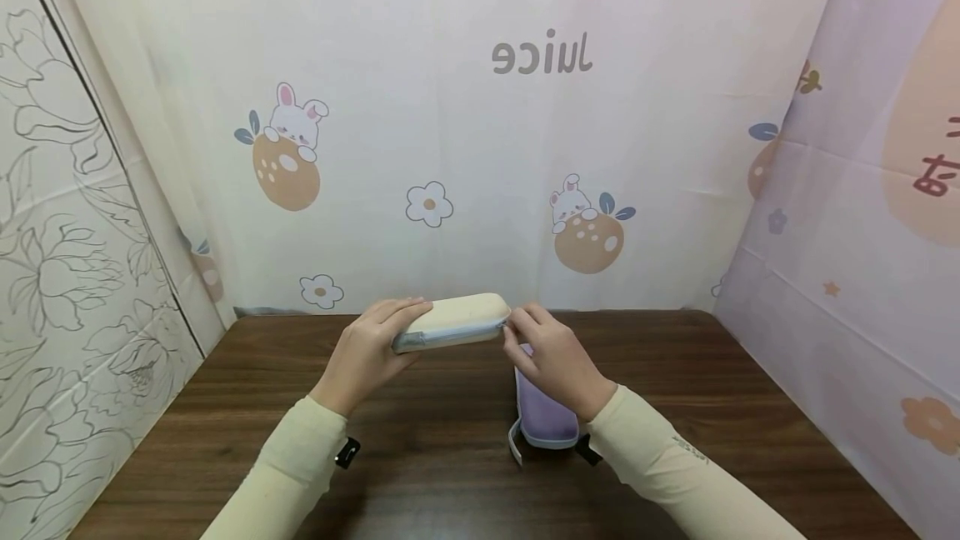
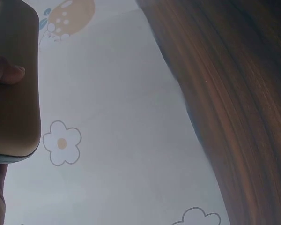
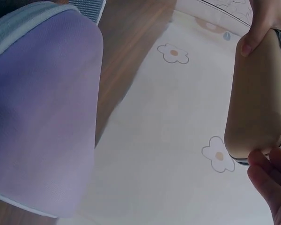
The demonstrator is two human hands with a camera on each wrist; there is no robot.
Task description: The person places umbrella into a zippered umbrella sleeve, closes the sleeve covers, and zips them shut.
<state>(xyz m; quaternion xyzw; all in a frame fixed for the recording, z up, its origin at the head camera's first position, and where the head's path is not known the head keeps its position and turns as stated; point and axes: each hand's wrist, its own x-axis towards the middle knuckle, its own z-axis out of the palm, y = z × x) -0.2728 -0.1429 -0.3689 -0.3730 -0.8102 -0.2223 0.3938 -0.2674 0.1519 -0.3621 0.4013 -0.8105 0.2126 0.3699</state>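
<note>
A cream zippered case (image 1: pixel 457 315) with a light blue zipper band is held above the table, tilted slightly. My left hand (image 1: pixel 367 348) grips its left end, fingers over the top; in the left wrist view a thumb (image 2: pixel 9 72) lies on the case's cream face. At the other end, my right hand (image 1: pixel 551 357) pinches the zipper pull, largely hidden by the fingers. The right wrist view has these fingertips (image 3: pixel 267 161) at the case's rounded end. Below the right hand a purple zippered case (image 1: pixel 547 411) lies on the table, partly covered by that hand.
The dark wooden table (image 1: pixel 420 457) runs back to a printed curtain (image 1: pixel 420 107) with rabbits and flowers. More patterned cloth hangs at both sides. A light strap (image 1: pixel 515 442) sticks out from the purple case's left side.
</note>
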